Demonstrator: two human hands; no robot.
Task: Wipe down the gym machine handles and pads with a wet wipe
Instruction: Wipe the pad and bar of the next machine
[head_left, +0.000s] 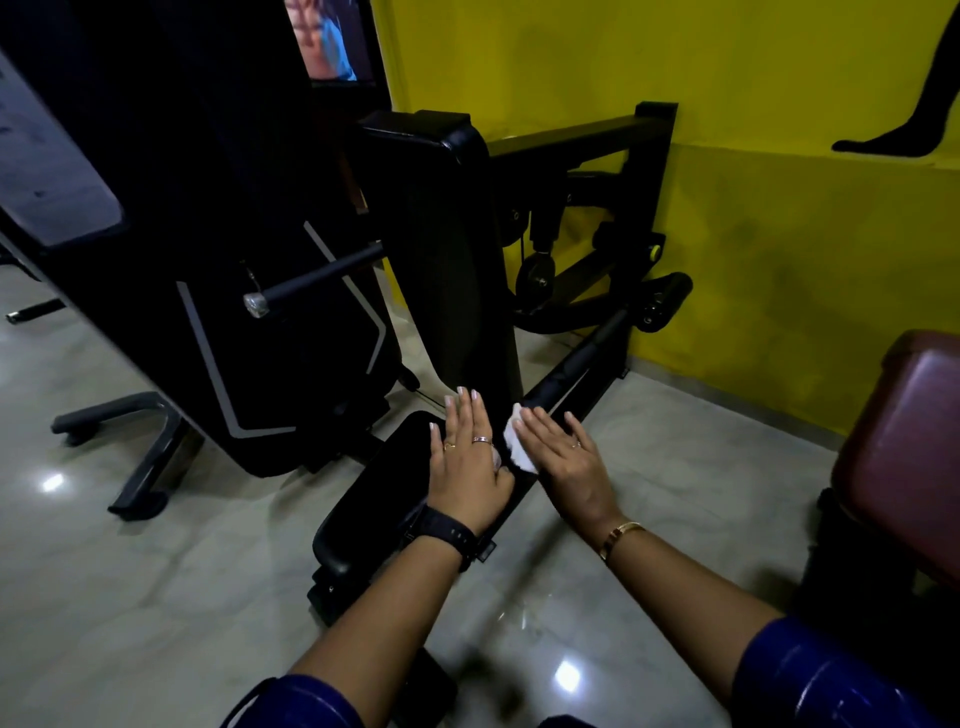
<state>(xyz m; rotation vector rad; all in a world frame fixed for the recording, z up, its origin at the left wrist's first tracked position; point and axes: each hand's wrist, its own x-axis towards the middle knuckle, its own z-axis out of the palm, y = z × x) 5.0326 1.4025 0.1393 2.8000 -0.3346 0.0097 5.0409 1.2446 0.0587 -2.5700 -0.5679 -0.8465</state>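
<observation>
Our right hand (566, 457), spread flat, presses the wipe (517, 448) beside the seat pad (379, 483); left hand (467, 460) flat atop it. Keep pressure even.

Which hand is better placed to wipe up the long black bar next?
Right. The right hand presses the white wipe flat at the near end of the long black bar. The left hand rests flat on the seat pad, with no wipe visible under it.
</observation>
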